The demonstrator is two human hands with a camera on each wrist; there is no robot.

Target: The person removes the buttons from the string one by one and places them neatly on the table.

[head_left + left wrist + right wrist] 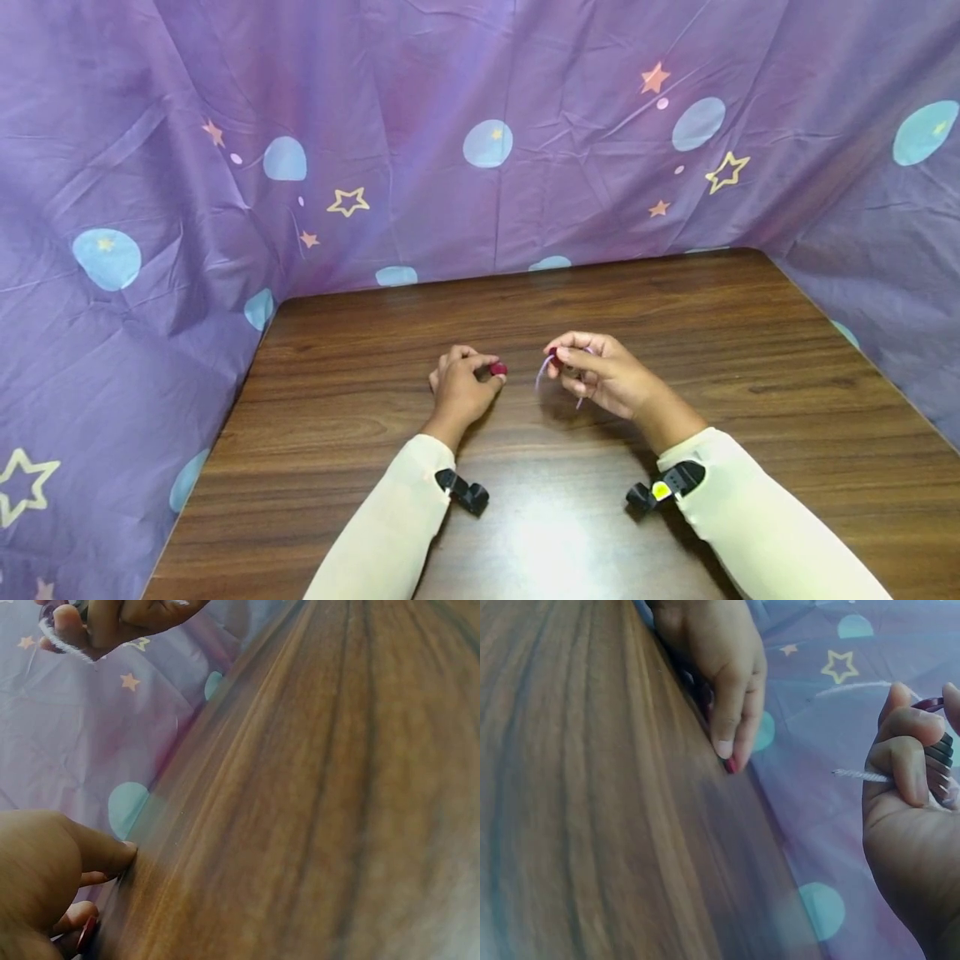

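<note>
At the middle of the table, my left hand (463, 387) has its thumb and forefinger at the edges of a small dark red disc (499, 368), pinching it at the wood. The right wrist view shows only a sliver of that disc (730, 765) beneath the fingertips. My right hand (603, 377) is raised to the right, pinching another dark red piece (928, 704) between thumb and forefinger. A pale lilac string (542, 372) hangs from this hand, its fuzzy end (849, 774) poking out past the curled fingers. Inside the palm sits a dark ridged stack (938, 766), partly hidden.
The brown wood-grain table (337, 475) reaches back to a purple curtain (420, 108) printed with stars and planets, which also hangs along both sides. Black wrist cameras (463, 492) are strapped over the pale sleeves (390, 517).
</note>
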